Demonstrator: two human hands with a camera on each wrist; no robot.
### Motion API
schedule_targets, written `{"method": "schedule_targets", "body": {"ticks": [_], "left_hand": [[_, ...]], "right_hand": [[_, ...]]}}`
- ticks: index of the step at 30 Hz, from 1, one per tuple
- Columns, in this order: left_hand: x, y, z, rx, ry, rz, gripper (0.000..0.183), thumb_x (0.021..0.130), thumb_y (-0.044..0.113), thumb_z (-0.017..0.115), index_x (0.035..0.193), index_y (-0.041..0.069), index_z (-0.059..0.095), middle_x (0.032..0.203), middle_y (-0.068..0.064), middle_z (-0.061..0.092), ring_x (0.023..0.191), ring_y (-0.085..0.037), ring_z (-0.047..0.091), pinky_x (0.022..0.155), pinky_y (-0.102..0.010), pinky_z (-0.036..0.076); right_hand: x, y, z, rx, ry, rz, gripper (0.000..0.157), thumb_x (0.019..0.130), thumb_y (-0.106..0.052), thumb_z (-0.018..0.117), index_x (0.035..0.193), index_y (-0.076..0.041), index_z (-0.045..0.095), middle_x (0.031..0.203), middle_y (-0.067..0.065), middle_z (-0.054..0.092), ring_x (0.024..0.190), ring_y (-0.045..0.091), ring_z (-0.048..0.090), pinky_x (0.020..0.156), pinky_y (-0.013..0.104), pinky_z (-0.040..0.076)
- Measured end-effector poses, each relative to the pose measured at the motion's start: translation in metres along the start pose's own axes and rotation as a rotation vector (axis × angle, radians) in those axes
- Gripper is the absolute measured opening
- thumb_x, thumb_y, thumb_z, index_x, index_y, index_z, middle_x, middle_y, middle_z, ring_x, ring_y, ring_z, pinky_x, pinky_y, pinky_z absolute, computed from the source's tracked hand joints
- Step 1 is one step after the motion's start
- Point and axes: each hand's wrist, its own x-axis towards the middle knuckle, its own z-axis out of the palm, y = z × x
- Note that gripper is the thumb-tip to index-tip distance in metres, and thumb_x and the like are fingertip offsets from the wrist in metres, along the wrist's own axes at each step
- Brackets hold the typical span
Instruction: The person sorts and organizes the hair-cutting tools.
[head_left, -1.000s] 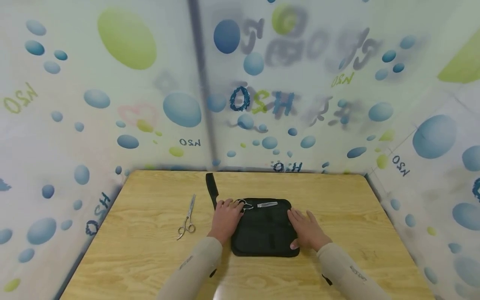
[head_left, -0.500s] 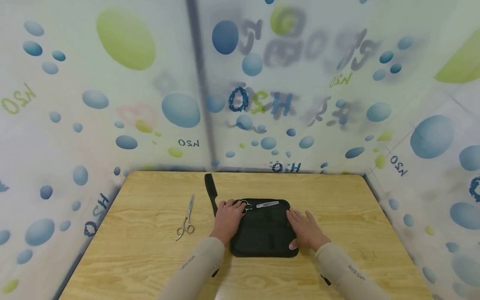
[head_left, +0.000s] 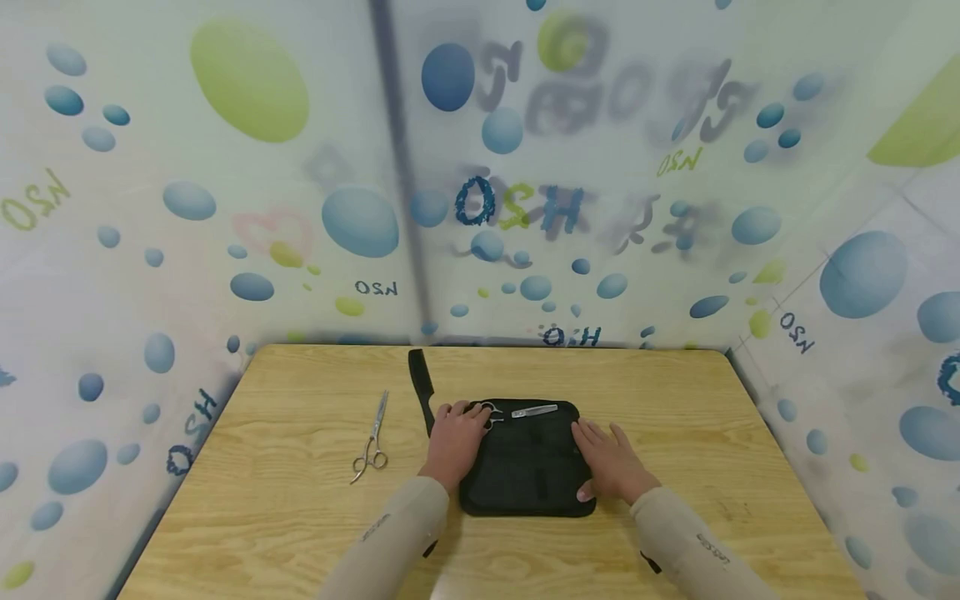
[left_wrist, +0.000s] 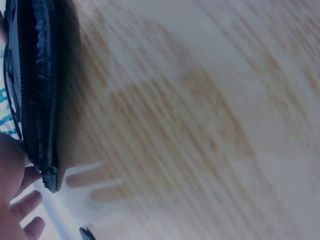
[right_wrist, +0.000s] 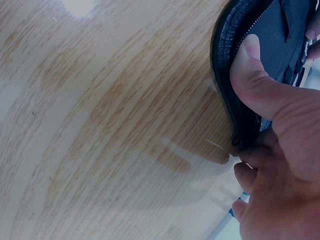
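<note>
A black zip case (head_left: 525, 467) lies on the wooden table in the head view. Across its far part lies a second pair of scissors, with finger loops (head_left: 492, 408) and a silver blade (head_left: 535, 411) showing. My left hand (head_left: 455, 442) rests on the case's left side, fingertips beside the loops. At the right edge rests my right hand (head_left: 613, 462), fingers extended. The right wrist view shows its thumb (right_wrist: 250, 75) on the case beside the zipper. In the left wrist view the case's zipped edge (left_wrist: 42, 100) stands up from the table.
Left of the case, silver scissors (head_left: 372, 437) lie on the wooden table (head_left: 300, 533). A black comb (head_left: 422, 383) lies behind my left hand, its near end hidden. Patterned walls (head_left: 637, 150) enclose the table's back and sides.
The head view has shifted slightly; both hands, the case and the tools keep their places.
</note>
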Motion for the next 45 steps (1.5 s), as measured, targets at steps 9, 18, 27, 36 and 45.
{"method": "schedule_targets", "body": {"ticks": [9, 18, 27, 36, 45], "left_hand": [[0.003, 0.002, -0.004, -0.024, -0.051, -0.013, 0.033, 0.094, 0.033, 0.063, 0.125, 0.024, 0.067, 0.126, 0.006, 0.068, 0.12, -0.02, 0.06, 0.1, -0.043, 0.045], [0.008, 0.005, -0.002, -0.026, -0.065, -0.01, 0.033, 0.095, 0.033, 0.062, 0.127, 0.026, 0.065, 0.129, 0.008, 0.066, 0.121, -0.019, 0.059, 0.101, -0.043, 0.044], [0.008, 0.006, -0.001, -0.053, -0.052, -0.013, 0.032, 0.094, 0.032, 0.062, 0.126, 0.025, 0.066, 0.128, 0.007, 0.067, 0.121, -0.021, 0.059, 0.1, -0.044, 0.045], [0.006, 0.005, 0.001, -0.068, -0.044, -0.015, 0.033, 0.094, 0.032, 0.063, 0.126, 0.026, 0.066, 0.128, 0.007, 0.067, 0.12, -0.021, 0.059, 0.098, -0.043, 0.046], [0.004, 0.001, 0.009, -0.061, -0.033, -0.012, 0.035, 0.095, 0.034, 0.061, 0.129, 0.029, 0.064, 0.129, 0.009, 0.066, 0.122, -0.019, 0.058, 0.098, -0.043, 0.046]], "right_hand": [[-0.001, -0.001, -0.002, 0.003, 0.001, 0.006, 0.106, 0.07, -0.036, 0.084, 0.151, 0.001, 0.028, 0.159, 0.018, 0.028, 0.148, 0.034, 0.026, 0.119, 0.059, 0.01], [0.002, 0.003, -0.001, -0.006, 0.005, 0.004, 0.107, 0.07, -0.037, 0.084, 0.152, 0.001, 0.027, 0.159, 0.018, 0.028, 0.148, 0.035, 0.026, 0.119, 0.059, 0.009], [0.003, 0.003, 0.0, -0.014, -0.01, 0.007, 0.106, 0.071, -0.038, 0.084, 0.152, 0.001, 0.026, 0.16, 0.017, 0.026, 0.149, 0.034, 0.025, 0.12, 0.059, 0.009], [0.002, 0.001, 0.0, -0.018, -0.015, 0.013, 0.106, 0.071, -0.039, 0.083, 0.152, 0.0, 0.027, 0.16, 0.016, 0.026, 0.149, 0.033, 0.024, 0.12, 0.058, 0.009], [0.0, -0.001, -0.001, -0.013, -0.019, 0.009, 0.106, 0.072, -0.039, 0.083, 0.152, 0.001, 0.027, 0.16, 0.017, 0.027, 0.149, 0.034, 0.025, 0.12, 0.059, 0.009]]}}
